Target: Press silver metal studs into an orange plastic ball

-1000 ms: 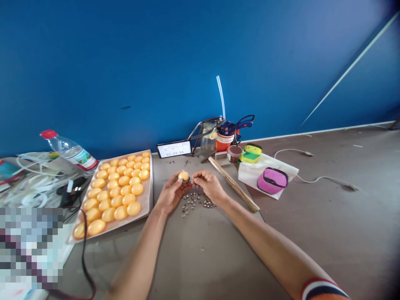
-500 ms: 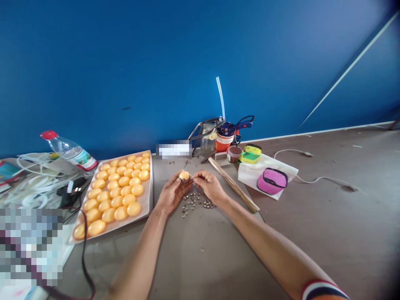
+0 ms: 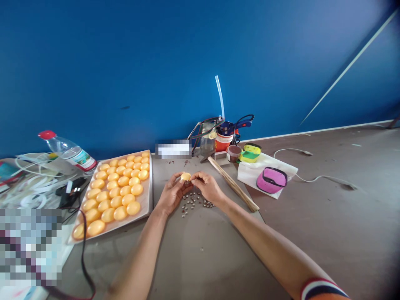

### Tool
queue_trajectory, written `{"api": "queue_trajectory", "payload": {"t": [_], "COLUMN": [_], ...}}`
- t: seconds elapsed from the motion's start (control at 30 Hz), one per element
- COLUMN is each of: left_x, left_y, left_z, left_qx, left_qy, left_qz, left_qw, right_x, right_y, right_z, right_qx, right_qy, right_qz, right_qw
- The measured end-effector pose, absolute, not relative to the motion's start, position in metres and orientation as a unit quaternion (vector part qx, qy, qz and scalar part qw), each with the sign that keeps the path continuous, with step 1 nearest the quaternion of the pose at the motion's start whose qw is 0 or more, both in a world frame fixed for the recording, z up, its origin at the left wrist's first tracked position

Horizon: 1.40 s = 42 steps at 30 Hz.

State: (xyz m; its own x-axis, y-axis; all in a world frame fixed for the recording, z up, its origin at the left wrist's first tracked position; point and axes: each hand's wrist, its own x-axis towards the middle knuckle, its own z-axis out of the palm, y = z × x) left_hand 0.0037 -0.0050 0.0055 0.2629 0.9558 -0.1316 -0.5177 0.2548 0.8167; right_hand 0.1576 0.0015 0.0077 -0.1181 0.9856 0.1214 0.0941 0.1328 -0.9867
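Observation:
My left hand is closed round a small yellow egg-shaped piece, held just above the grey table. My right hand pinches its fingertips together right against that piece; what they pinch is too small to name. Beneath both hands lies a scatter of several small metal bits. To the left, a tray holds rows of several yellow egg-shaped pieces.
A wooden stick lies to the right of my hands. Behind stand cups with tools, a brown jar, a yellow-green sponge and a pink pouch on white paper. A water bottle and cables lie far left.
My right hand's fingertips have closed the small gap and now touch the yellow piece in my left hand. Nothing else has moved.

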Motion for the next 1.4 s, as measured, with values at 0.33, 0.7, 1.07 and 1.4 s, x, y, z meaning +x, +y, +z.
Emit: {"api": "queue_trajectory", "payload": {"t": [0.33, 0.7, 1.07, 1.4], "left_x": [0.0037, 0.0041, 0.0049, 0.0069], "left_y": [-0.0053, -0.0084, -0.0086, -0.0095], "left_z": [0.0045, 0.0074, 0.0061, 0.0024], "left_qx": [0.338, 0.369, 0.383, 0.392], "left_qy": [0.333, 0.345, 0.344, 0.352], "left_qz": [0.511, 0.502, 0.501, 0.511], "left_qw": [0.717, 0.702, 0.696, 0.68], "right_x": [0.1558, 0.1596, 0.1591, 0.1571], "right_y": [0.0007, 0.0015, -0.0011, -0.0019], "right_z": [0.0077, 0.0097, 0.009, 0.0087], "right_qx": [-0.472, -0.486, -0.486, -0.513], "right_qy": [-0.591, -0.585, -0.601, -0.584], "right_qz": [0.459, 0.489, 0.473, 0.457], "right_qw": [0.466, 0.426, 0.423, 0.433]}}
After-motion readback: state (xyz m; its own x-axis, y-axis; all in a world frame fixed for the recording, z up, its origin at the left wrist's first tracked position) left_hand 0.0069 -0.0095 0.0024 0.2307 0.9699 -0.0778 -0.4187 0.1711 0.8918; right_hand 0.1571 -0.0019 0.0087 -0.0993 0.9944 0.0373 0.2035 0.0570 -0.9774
